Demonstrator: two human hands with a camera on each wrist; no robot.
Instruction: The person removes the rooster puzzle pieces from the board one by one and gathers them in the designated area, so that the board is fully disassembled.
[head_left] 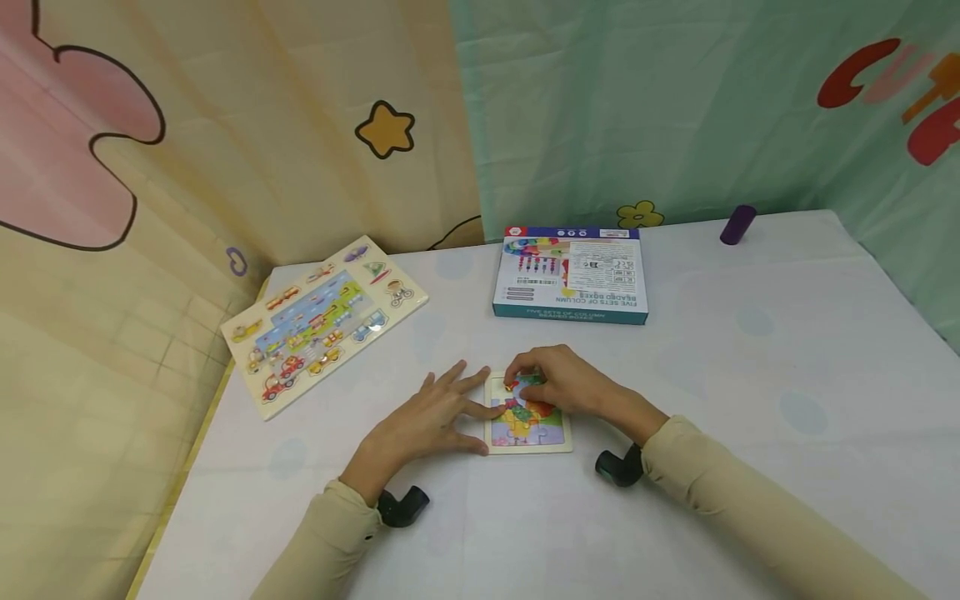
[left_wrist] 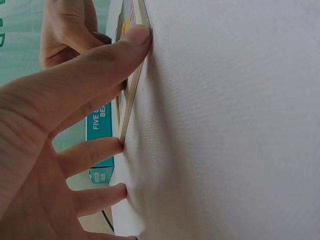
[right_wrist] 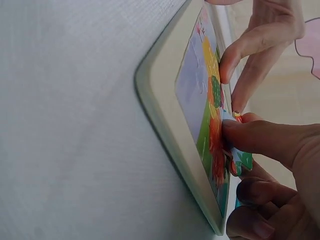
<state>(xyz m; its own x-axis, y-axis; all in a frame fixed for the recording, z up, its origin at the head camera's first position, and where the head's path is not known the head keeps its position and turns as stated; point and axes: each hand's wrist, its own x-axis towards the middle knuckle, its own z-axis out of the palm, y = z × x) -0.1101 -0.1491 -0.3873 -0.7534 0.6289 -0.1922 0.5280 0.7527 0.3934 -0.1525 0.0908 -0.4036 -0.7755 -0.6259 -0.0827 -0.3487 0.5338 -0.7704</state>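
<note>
A small jigsaw puzzle in a pale wooden frame [head_left: 555, 448] lies flat on the table, its coloured pieces showing yellow, green, red and lilac. My right hand [head_left: 573, 383] is over its upper part and pinches a puzzle piece [right_wrist: 243, 161] between thumb and fingers. In the right wrist view the piece is tilted up from the board, with blue and green on it. My left hand [head_left: 427, 418] lies spread at the frame's left side. Its thumb [left_wrist: 135, 36] touches the frame's edge and its index finger presses on the pieces. The right fingertips partly hide the puzzle's top.
Behind the puzzle lies a flat boxed bead set [head_left: 570, 279]. A larger wooden picture board [head_left: 408, 298] with vehicle pieces sits at the back left. A purple cylinder [head_left: 738, 225] stands near the far edge. Curtains [head_left: 660, 108] hang behind the white table [head_left: 750, 392].
</note>
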